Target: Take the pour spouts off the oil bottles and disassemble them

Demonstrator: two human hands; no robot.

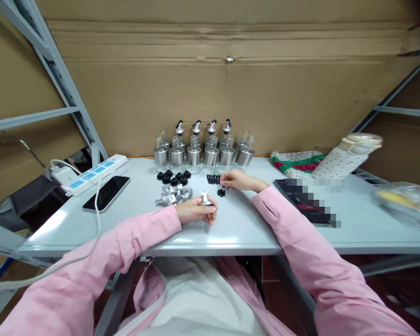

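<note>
My left hand (199, 211) is closed around a silver pourer spout (205, 198) with a dark base, held upright just above the table. Farther forward, my right hand (236, 180) pinches at the right end of a row of small black parts (213, 179); its fingertips hide whatever is between them. Tiny black pieces (221, 192) lie just below that hand. Left of the row are several black stoppers (174, 178), and nearer me a pile of loose silver spout parts (173, 194). Behind stand glass and steel bottles (193, 156), several topped with pourers (196, 126).
On the left are a white power strip (97, 173), a phone (107, 193) and a white cable (97, 205). To the right lie a dark tablet-like device (304, 200), a patterned cloth (297, 161), a dotted container (346, 156) and a plastic-wrapped item (406, 200). Cardboard (231, 93) walls the back.
</note>
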